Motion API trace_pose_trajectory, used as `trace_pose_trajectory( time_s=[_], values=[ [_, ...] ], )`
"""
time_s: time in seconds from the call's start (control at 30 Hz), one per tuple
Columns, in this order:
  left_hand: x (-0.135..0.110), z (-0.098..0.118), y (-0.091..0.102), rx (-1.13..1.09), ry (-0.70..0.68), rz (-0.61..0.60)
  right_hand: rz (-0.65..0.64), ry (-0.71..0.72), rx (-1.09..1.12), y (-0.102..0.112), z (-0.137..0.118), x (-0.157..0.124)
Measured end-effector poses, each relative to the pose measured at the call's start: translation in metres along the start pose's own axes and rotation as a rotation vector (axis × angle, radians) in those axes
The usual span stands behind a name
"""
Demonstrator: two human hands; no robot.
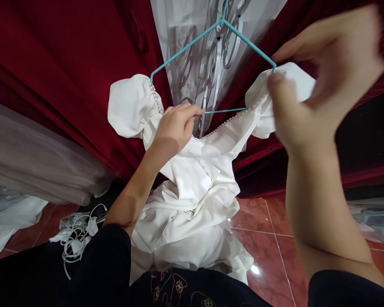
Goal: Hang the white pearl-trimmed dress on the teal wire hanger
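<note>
A white dress with puffed sleeves and pearl beads along its neckline hangs on a thin teal hanger. My left hand is closed on the hanger's lower bar at the neckline, its wrist crossing in front of the bodice. At the hanger's right end, my right hand is blurred, thumb and fingers apart around the corner by the right puffed sleeve. The left puffed sleeve hangs beside the hanger's other end. Folds of the skirt gather low, near my body.
Dark red curtains hang on both sides, with pale fabric and a scrolled grey metal frame between them. Tangled white cables lie at lower left. Sheer fabric drapes at left. The floor has glossy red tiles.
</note>
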State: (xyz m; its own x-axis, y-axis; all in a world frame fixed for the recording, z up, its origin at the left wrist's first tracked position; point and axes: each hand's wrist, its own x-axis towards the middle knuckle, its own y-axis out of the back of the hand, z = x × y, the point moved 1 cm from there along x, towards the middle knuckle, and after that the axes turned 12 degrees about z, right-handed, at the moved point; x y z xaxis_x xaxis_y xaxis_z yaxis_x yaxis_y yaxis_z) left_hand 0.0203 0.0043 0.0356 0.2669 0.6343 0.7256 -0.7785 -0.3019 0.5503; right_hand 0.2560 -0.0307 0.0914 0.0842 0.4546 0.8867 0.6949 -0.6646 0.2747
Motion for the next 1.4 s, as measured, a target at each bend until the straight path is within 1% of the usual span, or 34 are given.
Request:
trace_pose_trajectory(
  time_s=[0.07, 0.1, 0.13, 0.17, 0.23, 0.3, 0.37, 0.43, 0.47, 0.53, 0.6, 0.67, 0.73, 0.8, 0.87, 0.9, 0.93, 1.0, 1.03, 1.1, 1.13, 1.17, 1.23, 1.27, 1.3, 1.33, 1.4],
  values=[
    [-0.002, 0.002, -0.002, 0.021, -0.027, 0.016, -0.138, 0.13, 0.077, -0.015, 0.003, -0.023],
    [-0.004, 0.003, -0.002, 0.02, -0.043, 0.026, -0.224, 0.153, 0.071, -0.024, 0.008, -0.035],
    [-0.006, 0.003, -0.003, 0.016, -0.059, 0.046, -0.272, 0.143, 0.028, -0.033, 0.014, -0.047],
    [-0.008, 0.003, -0.002, 0.013, -0.076, 0.085, -0.253, 0.132, -0.026, -0.041, 0.02, -0.057],
    [-0.013, -0.001, 0.003, 0.04, -0.076, 0.218, -0.177, 0.104, -0.092, -0.053, 0.031, -0.073],
    [-0.015, -0.012, 0.011, 0.106, -0.01, 0.339, -0.112, 0.072, -0.099, -0.061, 0.034, -0.082],
    [-0.013, -0.029, 0.02, 0.165, 0.07, 0.359, -0.072, 0.049, -0.076, -0.067, 0.03, -0.086],
    [-0.006, -0.052, 0.028, 0.202, 0.099, 0.369, -0.029, 0.045, -0.067, -0.073, 0.023, -0.088],
    [-0.001, -0.064, 0.032, 0.22, 0.081, 0.409, -0.007, 0.046, -0.071, -0.076, 0.02, -0.088],
    [0.009, -0.089, 0.04, 0.236, 0.006, 0.538, 0.028, 0.053, -0.081, -0.081, 0.016, -0.089],
    [0.016, -0.111, 0.049, 0.213, -0.077, 0.668, 0.034, 0.062, -0.079, -0.083, 0.017, -0.088],
    [0.019, -0.13, 0.06, 0.157, -0.099, 0.748, 0.025, 0.065, -0.067, -0.081, 0.021, -0.088],
    [0.017, -0.145, 0.07, 0.056, -0.026, 0.815, 0.029, 0.071, -0.044, -0.077, 0.026, -0.087],
    [0.01, -0.157, 0.076, -0.118, 0.131, 0.891, 0.048, 0.102, -0.014, -0.074, 0.031, -0.087],
    [-0.003, -0.165, 0.075, -0.294, 0.318, 0.958, 0.067, 0.145, 0.003, -0.072, 0.034, -0.087],
    [-0.011, -0.167, 0.071, -0.351, 0.393, 0.965, 0.076, 0.164, 0.008, -0.072, 0.034, -0.087],
    [-0.02, -0.166, 0.066, -0.381, 0.443, 0.953, 0.088, 0.179, 0.018, -0.073, 0.033, -0.088],
    [-0.038, -0.157, 0.053, -0.39, 0.475, 0.908, 0.118, 0.187, 0.067, -0.073, 0.03, -0.088],
    [-0.047, -0.147, 0.047, -0.391, 0.465, 0.874, 0.131, 0.18, 0.1, -0.074, 0.029, -0.088],
    [-0.062, -0.121, 0.037, -0.41, 0.426, 0.813, 0.149, 0.152, 0.154, -0.075, 0.025, -0.088],
    [-0.066, -0.105, 0.033, -0.439, 0.404, 0.724, 0.159, 0.141, 0.168, -0.076, 0.024, -0.088],
    [-0.069, -0.088, 0.03, -0.454, 0.351, 0.653, 0.168, 0.137, 0.175, -0.077, 0.024, -0.088],
    [-0.068, -0.055, 0.026, -0.415, 0.198, 0.454, 0.183, 0.152, 0.175, -0.078, 0.024, -0.087],
    [-0.064, -0.042, 0.025, -0.365, 0.11, 0.402, 0.186, 0.162, 0.167, -0.079, 0.025, -0.087],
    [-0.06, -0.031, 0.025, -0.308, 0.031, 0.378, 0.186, 0.171, 0.154, -0.079, 0.026, -0.087],
    [-0.055, -0.022, 0.024, -0.249, -0.032, 0.39, 0.182, 0.176, 0.135, -0.079, 0.026, -0.086],
    [-0.046, -0.013, 0.022, -0.152, -0.078, 0.465, 0.157, 0.187, 0.102, -0.078, 0.025, -0.086]
  ],
)
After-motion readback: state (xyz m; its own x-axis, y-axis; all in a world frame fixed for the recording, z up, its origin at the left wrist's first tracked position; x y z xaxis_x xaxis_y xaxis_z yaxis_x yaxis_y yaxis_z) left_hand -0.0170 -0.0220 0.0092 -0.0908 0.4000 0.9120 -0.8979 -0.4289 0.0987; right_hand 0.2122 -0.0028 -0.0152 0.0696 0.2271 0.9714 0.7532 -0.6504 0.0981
